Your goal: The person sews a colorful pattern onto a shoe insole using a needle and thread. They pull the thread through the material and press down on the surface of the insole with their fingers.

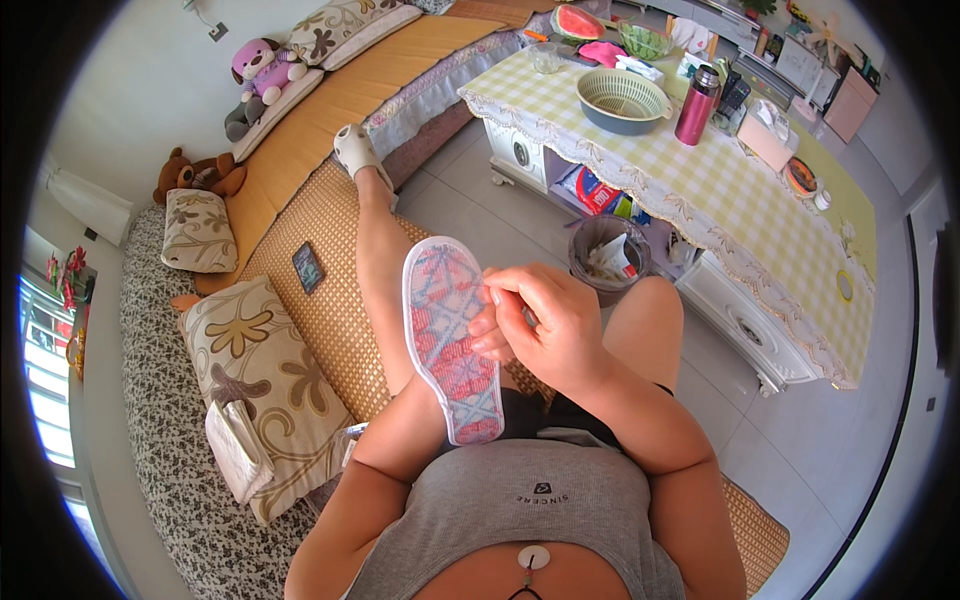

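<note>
An embroidered shoe insole (454, 337) with white edging and a red, pink and blue pattern stands tilted above my lap. My left forearm (412, 424) runs behind it, and the left hand is mostly hidden there, holding the insole up. At the insole's right edge, near the upper part, my right hand (551, 322) has thumb and forefinger pinched together. Something very fine, a thread or needle, seems to be between those fingertips, too small to make out. Curled fingers overlap the insole's patterned face just below the pinch.
A woven mat (330, 225) covers the seat, with a smartphone (307, 268) and a patterned cushion (262, 375) on my left. The coffee table (757, 202) on the right bears a colander (626, 97) and a pink flask (697, 105). A waste bin (581, 259) stands beside it.
</note>
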### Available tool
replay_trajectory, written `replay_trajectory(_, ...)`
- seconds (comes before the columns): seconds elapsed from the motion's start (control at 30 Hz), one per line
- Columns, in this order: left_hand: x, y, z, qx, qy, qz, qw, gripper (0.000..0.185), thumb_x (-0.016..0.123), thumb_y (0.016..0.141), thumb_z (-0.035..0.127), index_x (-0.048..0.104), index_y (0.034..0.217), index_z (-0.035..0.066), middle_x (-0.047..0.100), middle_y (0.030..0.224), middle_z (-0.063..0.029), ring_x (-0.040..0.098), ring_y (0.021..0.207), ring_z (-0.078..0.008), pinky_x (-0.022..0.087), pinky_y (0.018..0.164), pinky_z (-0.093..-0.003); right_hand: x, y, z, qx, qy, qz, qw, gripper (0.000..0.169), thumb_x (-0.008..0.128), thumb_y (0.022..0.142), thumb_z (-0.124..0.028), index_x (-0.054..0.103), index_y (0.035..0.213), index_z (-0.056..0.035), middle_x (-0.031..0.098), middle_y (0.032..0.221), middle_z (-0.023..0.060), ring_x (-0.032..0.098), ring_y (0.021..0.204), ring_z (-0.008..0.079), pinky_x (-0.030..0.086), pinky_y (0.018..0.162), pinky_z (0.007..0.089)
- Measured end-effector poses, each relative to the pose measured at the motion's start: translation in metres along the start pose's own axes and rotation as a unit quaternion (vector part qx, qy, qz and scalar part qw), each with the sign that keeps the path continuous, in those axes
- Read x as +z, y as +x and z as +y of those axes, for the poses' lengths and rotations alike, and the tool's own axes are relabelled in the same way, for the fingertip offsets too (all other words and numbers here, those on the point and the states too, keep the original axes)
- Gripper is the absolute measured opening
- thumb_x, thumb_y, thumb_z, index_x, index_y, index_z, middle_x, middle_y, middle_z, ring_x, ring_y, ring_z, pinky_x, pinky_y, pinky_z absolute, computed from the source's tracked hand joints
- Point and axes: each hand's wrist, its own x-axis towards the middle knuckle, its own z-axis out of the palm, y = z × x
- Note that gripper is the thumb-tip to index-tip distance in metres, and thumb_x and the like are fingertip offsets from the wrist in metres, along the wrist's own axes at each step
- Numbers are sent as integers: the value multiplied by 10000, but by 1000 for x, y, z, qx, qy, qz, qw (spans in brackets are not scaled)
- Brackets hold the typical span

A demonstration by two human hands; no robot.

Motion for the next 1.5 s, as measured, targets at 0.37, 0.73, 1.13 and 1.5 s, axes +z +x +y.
replay_trajectory(0.37, 38, -4, -1, 48, 211, 196, 956, 283, 468, 926, 299, 534, 991, 32, 492, 673, -58, 440, 543, -169, 329, 491, -273, -6, -5, 1, 28, -3, -10, 1000, 142, 603, 774, 44, 604, 898, -25, 622, 748, 110, 621, 649, 278, 485, 568, 340)
replay_trajectory(0.73, 46, 3, -2, 92, 497, 335, 795, 85, 593, 902, 57, 549, 927, -11, 647, 827, -64, 606, 717, -87, 488, 653, -198, -16, -24, 40, 321, 331, -44, 886, 129, 556, 864, 35, 618, 970, -7, 638, 873, 4, 580, 814, 64, 464, 724, 215)
replay_trajectory(1.13, 49, 8, -5, 155, 608, 352, 694, 89, 607, 894, 36, 536, 920, -12, 623, 783, -29, 570, 666, -50, 466, 587, -183, -23, -14, 48, 245, 133, 103, 955, 134, 590, 846, -8, 620, 975, -29, 635, 936, 53, 582, 856, 117, 458, 755, 255)
replay_trajectory(1.5, 27, 9, 1, 201, 792, 366, 446, 95, 660, 833, 40, 578, 849, -4, 589, 678, -52, 556, 601, -94, 458, 551, -249, -34, -4, 6, -46, 67, -8, 997, 61, 625, 842, -75, 605, 888, -41, 662, 1017, 107, 581, 1004, 258, 469, 796, 365)
